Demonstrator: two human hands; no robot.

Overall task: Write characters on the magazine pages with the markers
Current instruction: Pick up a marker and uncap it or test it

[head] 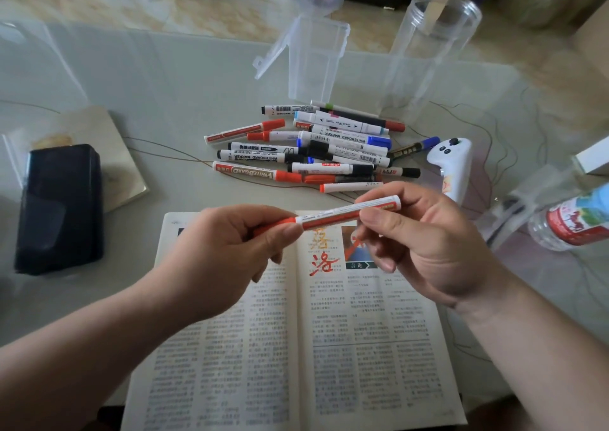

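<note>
A red and white marker (333, 217) is held level above the open magazine (290, 338). My left hand (230, 249) grips its red cap end. My right hand (418, 239) pinches the white barrel end. The magazine lies open near the table's front edge, with red characters (324, 260) written at the top of its right page. A pile of several red, blue and black markers (316, 148) lies on the table beyond the magazine.
A black case (59, 206) rests on a book at the left. Two transparent plastic containers (313, 58) (428, 51) stand behind the pile. A white controller (453, 166) and a lying water bottle (573, 223) are at the right.
</note>
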